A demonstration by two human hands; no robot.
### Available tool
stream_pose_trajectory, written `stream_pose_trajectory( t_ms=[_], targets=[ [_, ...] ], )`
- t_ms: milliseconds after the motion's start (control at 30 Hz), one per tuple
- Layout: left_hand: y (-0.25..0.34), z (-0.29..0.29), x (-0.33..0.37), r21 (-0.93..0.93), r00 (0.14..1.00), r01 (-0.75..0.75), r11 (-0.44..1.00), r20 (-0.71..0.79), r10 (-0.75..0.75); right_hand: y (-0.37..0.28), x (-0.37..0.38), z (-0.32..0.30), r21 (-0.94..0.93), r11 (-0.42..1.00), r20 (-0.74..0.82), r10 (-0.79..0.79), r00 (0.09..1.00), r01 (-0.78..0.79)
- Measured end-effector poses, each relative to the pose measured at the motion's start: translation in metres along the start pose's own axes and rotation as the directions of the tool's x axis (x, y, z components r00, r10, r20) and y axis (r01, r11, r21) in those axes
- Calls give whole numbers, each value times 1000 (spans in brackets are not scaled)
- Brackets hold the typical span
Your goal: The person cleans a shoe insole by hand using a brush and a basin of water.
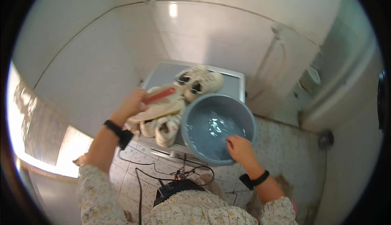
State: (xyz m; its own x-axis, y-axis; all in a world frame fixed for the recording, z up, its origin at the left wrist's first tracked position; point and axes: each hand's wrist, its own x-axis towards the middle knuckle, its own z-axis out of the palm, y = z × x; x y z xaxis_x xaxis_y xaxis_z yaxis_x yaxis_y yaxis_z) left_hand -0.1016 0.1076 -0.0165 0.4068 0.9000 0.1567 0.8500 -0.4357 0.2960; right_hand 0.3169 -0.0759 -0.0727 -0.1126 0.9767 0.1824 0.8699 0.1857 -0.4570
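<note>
My left hand (135, 102) is closed round one end of a red brush (159, 95). The flat handle points right, and my fingers hide its other end. Under it a pale cloth-like flat piece (161, 110) lies over white shoes (167, 130). Another pair of white shoes (203, 83) sits behind, toward the far edge of the stand. A grey-blue basin (187, 137) of water is to the right of the shoes. Over its near right part hovers my right hand (241, 148), fingers curled together at the water; what they hold, if anything, is hidden.
The shoes and basin rest on a grey metal-edged surface (163, 71) against the tiled wall. Black cables (142, 172) hang and loop in front of it above the tiled floor. A hose (283, 51) hangs on the right wall, and a small dark container (326, 139) stands at right.
</note>
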Motion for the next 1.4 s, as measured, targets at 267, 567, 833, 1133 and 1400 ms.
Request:
stream_pose_trajectory(
  t_ms=[267,567,833,1133,1400],
  targets=[
    [155,-46,23,34,962,-273,961,12,273,-10,-5,-23,184,960,-502,-92,860,210],
    [269,33,26,-23,803,-508,861,349,483,-11,-13,-16,15,988,-411,-134,902,154],
    [272,52,31,-119,734,-419,900,539,413,-11,-7,12,-100,985,-335,-163,928,137],
    [212,48,45,-252,774,268,930,631,-53,35,-5,-47,-109,951,-372,-308,876,289],
    [215,144,19,-338,847,309,889,523,-96,37,-12,-56,-5,996,-300,85,950,-91]
  ],
)
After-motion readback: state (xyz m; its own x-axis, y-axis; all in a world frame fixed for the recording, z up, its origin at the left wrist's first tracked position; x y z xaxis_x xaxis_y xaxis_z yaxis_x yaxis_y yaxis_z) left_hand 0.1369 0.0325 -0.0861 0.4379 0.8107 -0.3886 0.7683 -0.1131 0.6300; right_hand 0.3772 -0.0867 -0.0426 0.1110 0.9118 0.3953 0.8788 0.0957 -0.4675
